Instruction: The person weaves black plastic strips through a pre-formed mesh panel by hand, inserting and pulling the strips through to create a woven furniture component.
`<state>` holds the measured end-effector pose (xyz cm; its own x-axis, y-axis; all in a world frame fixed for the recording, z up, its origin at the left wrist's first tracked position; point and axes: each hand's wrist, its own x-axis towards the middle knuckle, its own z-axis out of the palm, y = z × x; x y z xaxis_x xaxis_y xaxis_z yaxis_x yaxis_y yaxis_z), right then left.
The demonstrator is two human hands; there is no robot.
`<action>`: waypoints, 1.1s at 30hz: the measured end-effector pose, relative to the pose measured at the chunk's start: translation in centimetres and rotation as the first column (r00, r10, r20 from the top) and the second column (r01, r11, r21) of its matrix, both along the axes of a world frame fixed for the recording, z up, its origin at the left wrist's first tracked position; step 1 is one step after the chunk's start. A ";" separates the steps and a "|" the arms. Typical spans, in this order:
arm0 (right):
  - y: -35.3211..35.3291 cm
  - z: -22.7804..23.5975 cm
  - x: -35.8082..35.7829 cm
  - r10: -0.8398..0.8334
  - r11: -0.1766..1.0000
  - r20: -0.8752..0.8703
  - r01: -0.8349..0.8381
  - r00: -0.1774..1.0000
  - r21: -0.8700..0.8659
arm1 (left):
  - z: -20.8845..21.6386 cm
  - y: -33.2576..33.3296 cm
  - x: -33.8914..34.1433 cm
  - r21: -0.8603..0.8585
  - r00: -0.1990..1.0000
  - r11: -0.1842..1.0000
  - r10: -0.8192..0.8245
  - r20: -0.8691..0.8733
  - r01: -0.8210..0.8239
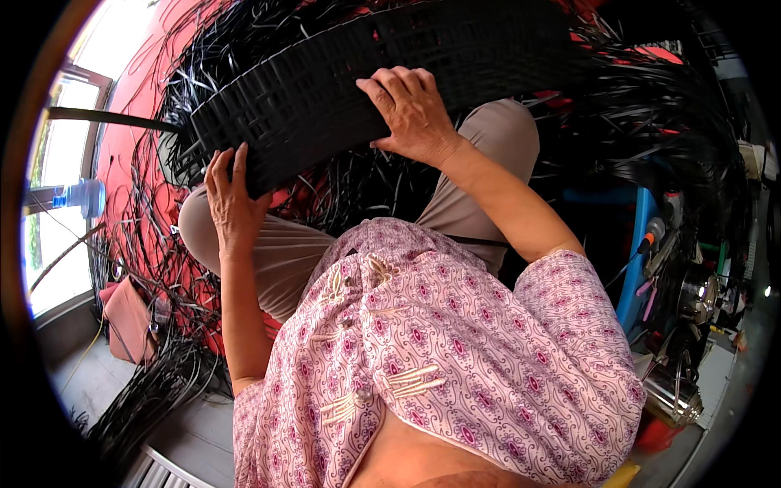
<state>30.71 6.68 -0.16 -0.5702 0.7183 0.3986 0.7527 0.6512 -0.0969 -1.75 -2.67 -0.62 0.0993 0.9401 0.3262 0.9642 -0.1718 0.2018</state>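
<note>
A long, curved black woven strip panel [285, 106] spans the space above my lap, tilted up toward the right. My left hand [234, 199] grips its lower left end, fingers along the end and thumb by the lower edge. Farther right, my right hand [411, 114] holds the panel near its lower edge. Its fingers bend over the dark weave, and the thumb sits apart, close to that edge. Whatever lies under the palms is hidden. Loose black strips [374, 195] hang and tangle beneath the panel, between my bent knees.
Heaps of black strips [675, 106] lie right and beyond the panel on a red surface [146, 98]. At left are a clear blue bottle [81, 197] and a pink bag [128, 321]. On the right stand a blue plastic edge [639, 260], tools and a shiny metal pot [675, 394].
</note>
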 end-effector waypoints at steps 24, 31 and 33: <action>1.1 -0.1 2.4 -0.095 0.981 0.062 0.083 0.994 0.174 | -0.4 4.4 -8.3 -0.088 1.000 0.996 -0.008 -0.010 0.007; -0.6 -1.0 -1.5 -0.009 0.985 -0.023 0.012 1.000 0.173 | -0.9 5.8 -13.1 -0.056 0.979 0.997 0.046 -0.198 -0.058; -0.7 -0.4 -0.3 -0.037 0.992 -0.131 0.052 0.991 0.112 | -1.0 6.0 -13.1 -0.058 0.982 0.998 0.027 -0.184 -0.038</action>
